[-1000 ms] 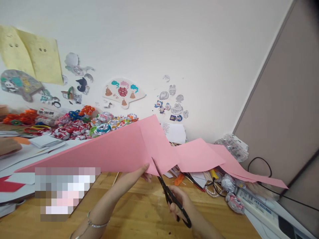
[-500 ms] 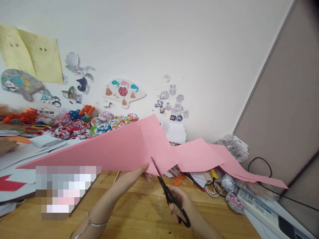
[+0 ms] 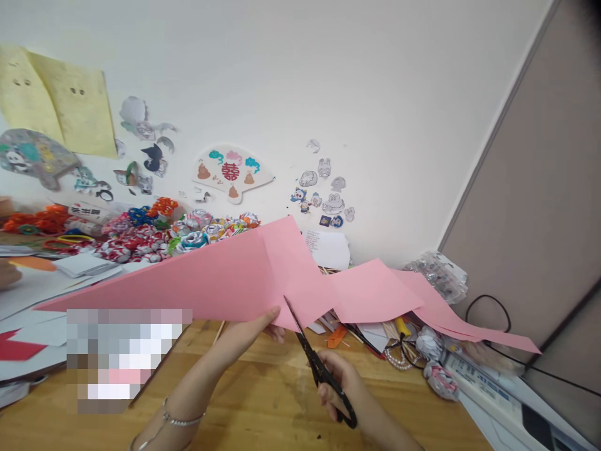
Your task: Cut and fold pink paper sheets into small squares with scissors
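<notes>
A large pink paper sheet (image 3: 225, 282) with fold creases is held up over the wooden table (image 3: 263, 401), stretching from far left to far right. My left hand (image 3: 248, 332) pinches its lower edge near the middle, fingers closed on the paper. My right hand (image 3: 338, 382) grips black scissors (image 3: 314, 363) by the handles. The blade tips reach into the paper's lower edge just right of my left fingers.
Colourful paper flowers (image 3: 154, 235) and stacked sheets crowd the table's back left. Craft scraps, sticks and beads (image 3: 399, 351) lie under the sheet at right. A black cable (image 3: 488, 307) and a white device (image 3: 493, 388) sit at far right. Paper cutouts (image 3: 232, 172) hang on the wall.
The scissors and my right hand have edged slightly up into the paper. The sheet and my left hand stay almost where they were.
</notes>
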Available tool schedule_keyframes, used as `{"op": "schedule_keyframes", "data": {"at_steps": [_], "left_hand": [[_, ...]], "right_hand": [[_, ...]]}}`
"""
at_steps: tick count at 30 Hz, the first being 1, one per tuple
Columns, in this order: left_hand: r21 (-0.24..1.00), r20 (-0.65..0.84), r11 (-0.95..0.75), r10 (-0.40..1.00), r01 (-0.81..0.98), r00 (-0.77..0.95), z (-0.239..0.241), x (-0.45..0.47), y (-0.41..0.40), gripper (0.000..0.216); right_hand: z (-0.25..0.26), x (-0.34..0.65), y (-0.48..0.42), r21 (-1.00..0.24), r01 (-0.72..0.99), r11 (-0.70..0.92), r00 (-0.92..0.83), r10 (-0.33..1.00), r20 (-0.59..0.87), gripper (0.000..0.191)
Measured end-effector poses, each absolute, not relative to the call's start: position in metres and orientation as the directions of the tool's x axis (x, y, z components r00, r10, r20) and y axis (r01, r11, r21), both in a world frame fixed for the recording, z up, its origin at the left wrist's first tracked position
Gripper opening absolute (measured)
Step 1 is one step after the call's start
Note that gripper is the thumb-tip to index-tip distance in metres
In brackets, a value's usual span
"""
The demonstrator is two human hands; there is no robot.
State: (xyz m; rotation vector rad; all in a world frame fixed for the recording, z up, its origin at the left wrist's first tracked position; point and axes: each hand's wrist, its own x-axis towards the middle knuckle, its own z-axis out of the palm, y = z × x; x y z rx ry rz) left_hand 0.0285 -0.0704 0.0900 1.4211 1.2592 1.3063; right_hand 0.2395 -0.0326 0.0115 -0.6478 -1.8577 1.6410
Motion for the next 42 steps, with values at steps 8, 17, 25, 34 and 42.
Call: {"op": "schedule_keyframes", "data": {"at_steps": [8, 17, 25, 34, 42], "left_hand": [[0.981, 0.169, -0.169, 0.986, 0.093, 0.009, 0.097, 0.032, -0.075, 0.037], [0.986, 0.164, -0.163, 0.984, -0.021, 0.068, 0.084, 0.039, -0.071, 0.038], [0.985, 0.167, -0.17, 0.98, 0.02, 0.107, 0.088, 0.038, -0.072, 0.039], [0.979, 0.188, -0.195, 0.975, 0.052, 0.116, 0.087, 0.037, -0.072, 0.043], [0.98, 0.195, -0.197, 0.976, 0.016, 0.095, 0.089, 0.039, -0.073, 0.039]], "right_hand": [[0.017, 0.241, -0.036, -0.987, -0.068, 0.145, -0.736, 0.661, 0.148, 0.065], [0.007, 0.246, -0.029, -0.981, -0.116, 0.157, -0.753, 0.63, 0.19, 0.067], [0.007, 0.24, -0.032, -0.978, -0.127, 0.166, -0.735, 0.646, 0.205, 0.066], [0.011, 0.238, -0.034, -0.98, -0.121, 0.158, -0.717, 0.669, 0.197, 0.062], [0.009, 0.237, -0.033, -0.984, -0.12, 0.134, -0.709, 0.682, 0.18, 0.061]]}}
